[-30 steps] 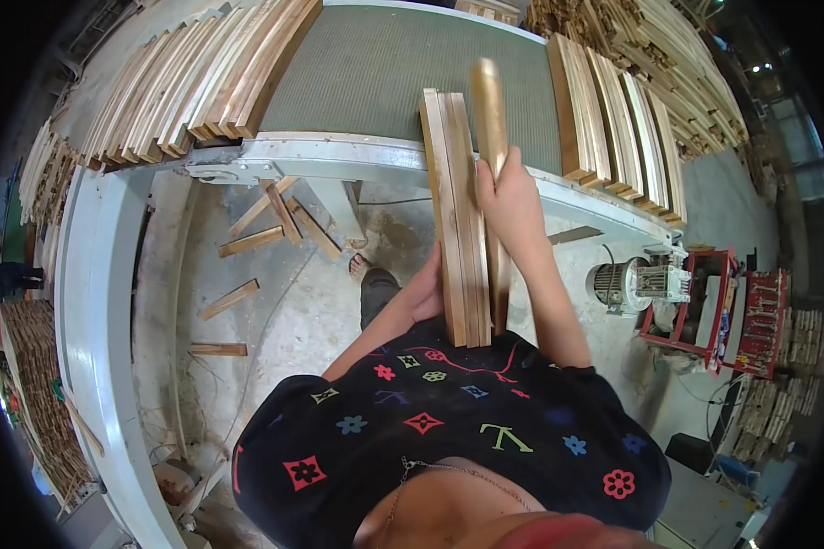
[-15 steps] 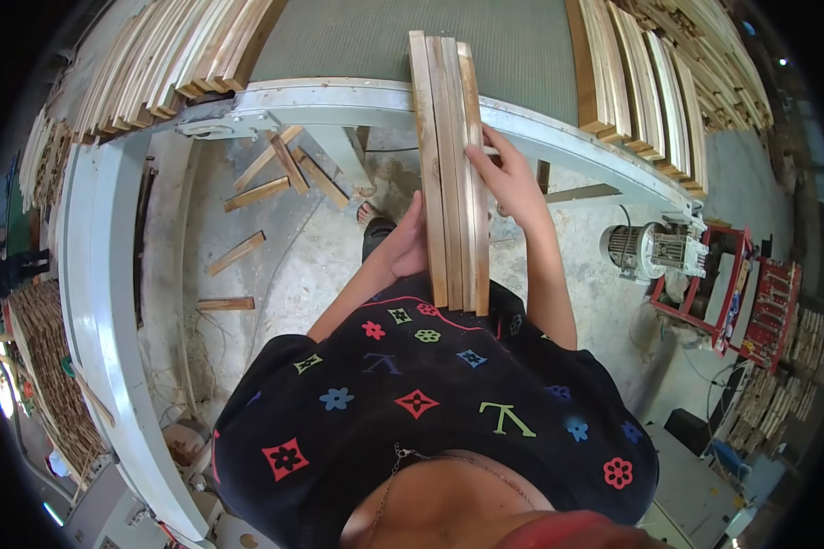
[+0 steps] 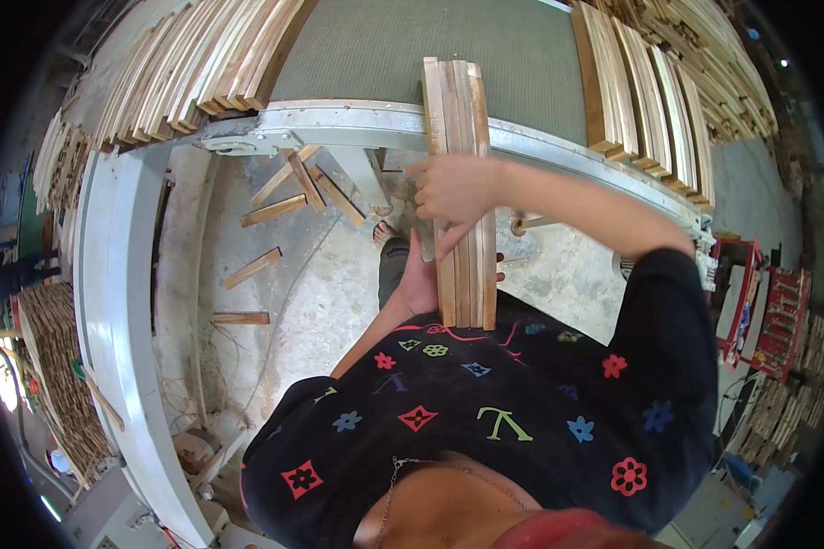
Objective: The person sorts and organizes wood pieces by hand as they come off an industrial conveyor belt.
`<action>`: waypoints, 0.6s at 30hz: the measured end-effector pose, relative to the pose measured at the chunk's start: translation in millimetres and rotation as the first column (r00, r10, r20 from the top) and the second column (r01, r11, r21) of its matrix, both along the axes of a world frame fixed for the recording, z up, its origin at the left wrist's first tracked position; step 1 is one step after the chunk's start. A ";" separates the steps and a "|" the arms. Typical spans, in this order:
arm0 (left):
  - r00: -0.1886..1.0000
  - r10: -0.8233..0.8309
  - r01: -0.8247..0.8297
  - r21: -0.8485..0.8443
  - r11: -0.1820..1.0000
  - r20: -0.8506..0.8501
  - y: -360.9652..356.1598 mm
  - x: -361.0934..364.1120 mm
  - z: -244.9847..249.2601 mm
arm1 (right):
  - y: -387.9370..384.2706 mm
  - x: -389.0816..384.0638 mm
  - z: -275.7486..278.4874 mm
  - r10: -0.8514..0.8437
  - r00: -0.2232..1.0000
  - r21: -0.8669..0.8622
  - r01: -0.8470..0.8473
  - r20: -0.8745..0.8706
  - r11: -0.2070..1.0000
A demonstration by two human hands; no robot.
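A bundle of several narrow wooden boards (image 3: pixel 471 119) lies side by side in front of my body, its far end over the edge of the machine bed and its near end against my shirt. My left hand (image 3: pixel 421 282) holds the bundle from below near that end, with its thumb up along the left side and fingertips showing past the right side. Across the top of the boards reaches my right hand (image 3: pixel 460 190), its fingers bent over the left edge and its thumb lying on the wood. The boards hide part of my left hand's fingers.
Rows of wooden boards (image 3: pixel 201 73) stand at the left of the green ribbed bed (image 3: pixel 366 55), more boards (image 3: pixel 636 91) at its right. A pale metal frame (image 3: pixel 124 302) runs down the left. Loose wood offcuts (image 3: pixel 275 210) lie on the floor. A red rack (image 3: pixel 778 320) stands right.
My right hand has left the bundle's right side and crossed over its top to the left edge. My left hand stays under the boards. The view has shifted slightly.
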State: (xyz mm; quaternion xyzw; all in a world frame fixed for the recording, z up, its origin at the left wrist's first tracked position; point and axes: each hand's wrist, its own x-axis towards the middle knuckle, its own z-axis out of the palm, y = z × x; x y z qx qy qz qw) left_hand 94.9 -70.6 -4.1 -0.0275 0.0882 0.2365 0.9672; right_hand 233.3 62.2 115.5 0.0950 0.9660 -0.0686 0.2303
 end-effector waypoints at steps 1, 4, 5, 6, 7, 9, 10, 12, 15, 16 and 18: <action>1.000 -0.022 0.021 -0.035 0.999 -0.004 -1.8 0.2 0.6 | 5.4 3.7 0.9 0.060 0.991 0.036 -0.056 -0.119 0.998; 0.998 0.019 -0.006 -0.207 0.978 0.062 -6.1 10.5 -38.1 | -6.0 12.1 32.5 -0.269 0.843 0.210 0.400 -0.465 0.892; 1.000 -0.006 0.002 -0.174 0.985 -0.024 -6.4 11.3 -40.8 | -15.7 17.1 42.4 -0.428 0.585 0.127 0.679 -0.688 0.723; 0.998 -0.041 0.038 -0.060 0.998 -0.050 -7.6 13.1 -49.3 | -27.0 22.4 50.1 -0.573 0.375 0.007 0.841 -0.729 0.541; 0.995 -0.034 0.036 0.024 0.999 -0.094 -7.1 16.4 -50.6 | -38.1 27.8 56.7 -0.663 0.134 -0.121 0.938 -0.737 0.325; 0.992 -0.012 0.025 0.095 0.995 -0.128 -5.3 20.7 -43.1 | -46.5 40.8 52.0 -0.741 -0.222 -0.315 0.949 -0.634 -0.015; 0.993 -0.008 0.019 0.088 0.996 -0.119 -0.3 21.5 -25.5 | -46.8 49.4 34.6 -0.771 -0.327 -0.372 0.919 -0.546 -0.126; 0.994 -0.001 0.009 0.075 0.997 -0.113 3.1 22.0 -17.3 | -47.2 56.8 -5.5 -0.797 -0.402 -0.413 0.886 -0.451 -0.213; 0.986 0.008 0.004 0.071 0.997 -0.169 11.0 23.1 -14.2 | -44.3 49.2 -39.2 -0.834 -0.353 -0.424 0.891 -0.424 -0.161; 0.976 0.001 0.014 0.063 0.998 -0.220 11.2 22.3 -2.7 | -49.8 40.6 -32.8 -0.829 -0.347 -0.422 0.894 -0.438 -0.151; 0.971 -0.025 0.040 0.059 0.997 -0.239 11.8 20.7 1.2 | -60.4 25.7 -14.5 -0.823 -0.317 -0.405 0.907 -0.472 -0.117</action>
